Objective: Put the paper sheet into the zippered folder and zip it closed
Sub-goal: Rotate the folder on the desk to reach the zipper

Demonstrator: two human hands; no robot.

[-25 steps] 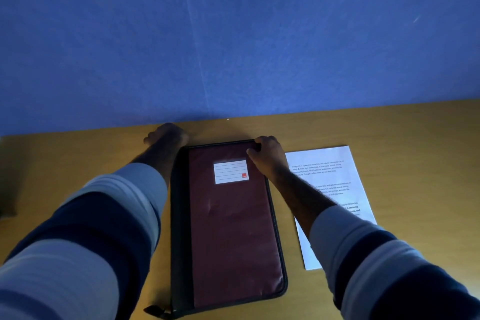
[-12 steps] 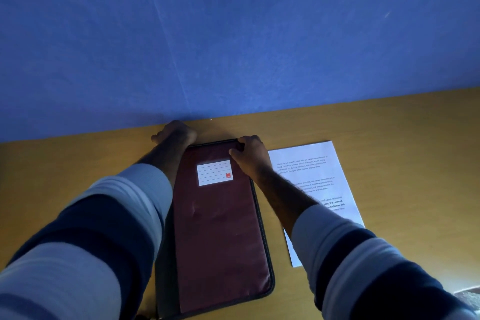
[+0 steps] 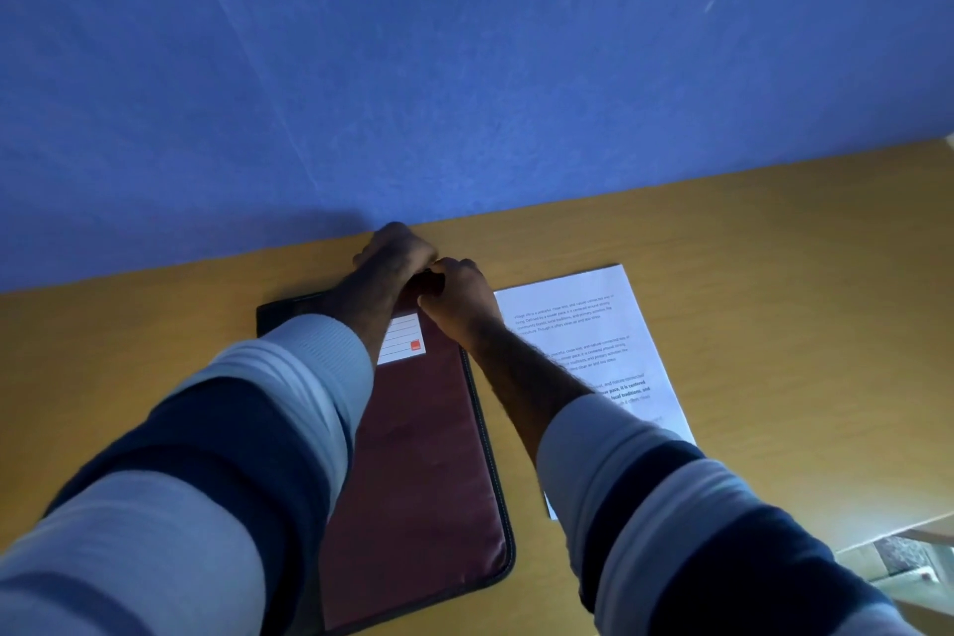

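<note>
Hands (image 3: 397, 253) (image 3: 459, 294) at folder (image 3: 433, 455) far edge, paper sheet (image 3: 583, 325) beside

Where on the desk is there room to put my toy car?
Bare desk lies right of the paper sheet, and left of the zippered folder. It is crowded at the folder's far end, where both hands meet.

Free room and obstructions on the desk (image 3: 774, 325).
The far edge is closed off by the blue wall (image 3: 464, 67); the middle is taken up by the zippered folder (image 3: 428, 455) and, just beside it, the paper sheet (image 3: 593, 325); bare desk is left at either side.
</note>
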